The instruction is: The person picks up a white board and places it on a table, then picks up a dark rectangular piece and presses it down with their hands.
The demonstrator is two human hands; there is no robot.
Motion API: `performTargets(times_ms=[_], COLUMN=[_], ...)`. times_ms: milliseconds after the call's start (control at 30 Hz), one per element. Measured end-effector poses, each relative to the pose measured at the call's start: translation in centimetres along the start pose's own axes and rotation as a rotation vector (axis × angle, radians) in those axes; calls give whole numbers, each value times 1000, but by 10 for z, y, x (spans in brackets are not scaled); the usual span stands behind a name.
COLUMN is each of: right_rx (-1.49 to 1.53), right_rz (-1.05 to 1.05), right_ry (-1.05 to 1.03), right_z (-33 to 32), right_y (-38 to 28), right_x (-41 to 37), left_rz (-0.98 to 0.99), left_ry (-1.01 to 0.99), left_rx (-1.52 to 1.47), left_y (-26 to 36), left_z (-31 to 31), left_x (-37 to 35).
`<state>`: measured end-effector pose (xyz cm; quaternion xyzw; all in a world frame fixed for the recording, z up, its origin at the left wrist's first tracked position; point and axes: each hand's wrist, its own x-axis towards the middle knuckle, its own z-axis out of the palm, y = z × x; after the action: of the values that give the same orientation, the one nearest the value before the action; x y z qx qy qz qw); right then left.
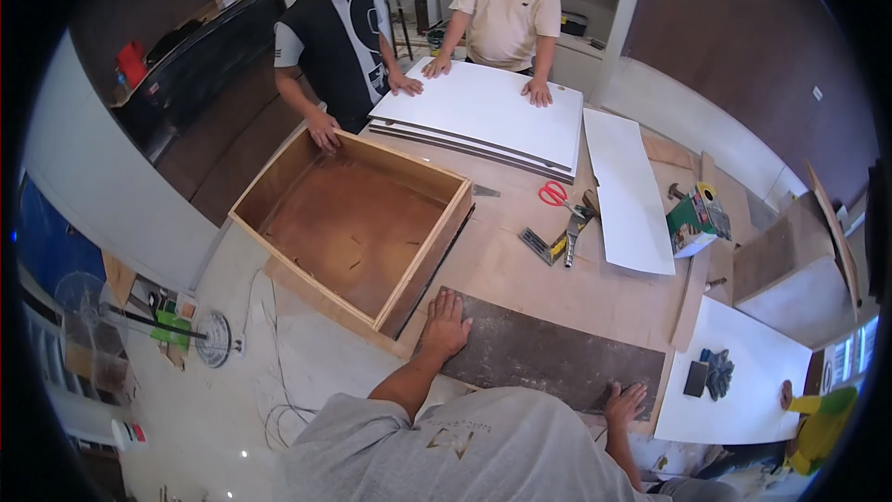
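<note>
While the dark board [557,346] lies on the table [502,256] just in front of the wearer, both of the wearer's hands rest on it, palms down. The left hand [446,323] is flat at the board's 9 o'clock end, fingers extended and close together, thumb held out. The right hand [627,402] is at 4 o'clock, its fingers somewhat spread; neither hand pinches anything.

Taking the board as the clock's centre, the drawer [348,214] sits at 10 o'clock, its open top up and its near corner close to the left hand. At 12 are red-handled scissors [553,192], with a few hand tools [565,242] nearer the board. Farther out, between 11 and 12, lies a stack of white panels [492,116]. One co-worker [330,46] has a hand on this stack and another on the drawer's far rim; a second co-worker [506,19] lays both hands on the stack.

A white strip [632,195] lies at 1 o'clock, with a green box [692,223] beyond its right edge. At 3, dark gloves [717,374] lie on a white sheet [753,344], where a yellow-sleeved person's hand [786,394] touches the right edge.
</note>
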<state>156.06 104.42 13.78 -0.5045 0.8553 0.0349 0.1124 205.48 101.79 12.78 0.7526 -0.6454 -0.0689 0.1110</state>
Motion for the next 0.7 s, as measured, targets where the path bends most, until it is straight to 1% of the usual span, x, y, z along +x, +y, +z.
performTargets(times_ms=[100,200,300,400,500,600,700], right_rx=[23,-67,-141,-30,86,20,-117], right_rz=[94,128,-133,-336,-156,352,373], right_ry=[-13,-45,-72,-51,35,-83,-50], right_z=[-1,10,7,6,7,-16,8], right_y=[6,-9,-40,-32,15,28,33], right_x=[20,17,-19,-32,-24,-13,4], left_rz=[-2,1,10,-3,-7,-16,-14], left_ry=[-1,1,18,3,-35,-27,-25], left_rx=[-7,-5,7,0,-4,20,45], left_y=[2,3,1,3,2,2,2], left_z=[-1,-2,3,1,-6,1,2], left_x=[0,1,0,-3,-1,0,-1])
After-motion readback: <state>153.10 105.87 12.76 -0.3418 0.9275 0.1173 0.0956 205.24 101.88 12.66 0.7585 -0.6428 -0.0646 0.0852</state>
